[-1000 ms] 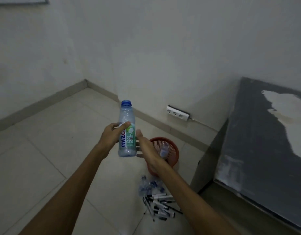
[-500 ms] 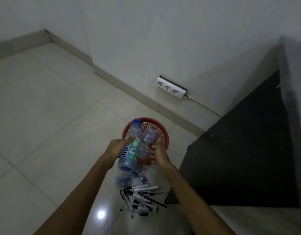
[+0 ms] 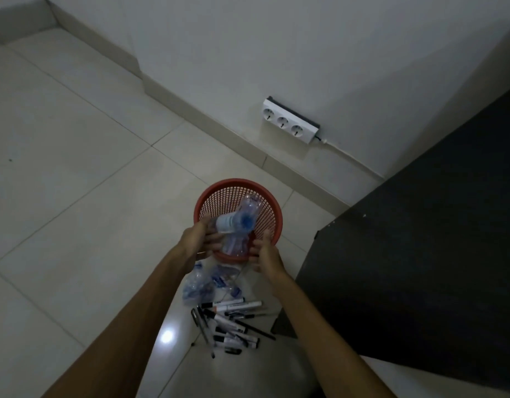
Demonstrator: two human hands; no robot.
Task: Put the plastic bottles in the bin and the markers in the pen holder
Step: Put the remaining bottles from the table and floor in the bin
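Both my arms reach forward and down, hands close together.

My left hand is turned palm inward, fingers spread and loosely curled, the fingertips resting against a clear plastic bottle without closing round it. My right hand faces it from the other side, palm inward, fingers pointing up and apart, holding nothing. Both forearms are bare and stretch straight out from the bottom of the view, converging towards the hands.
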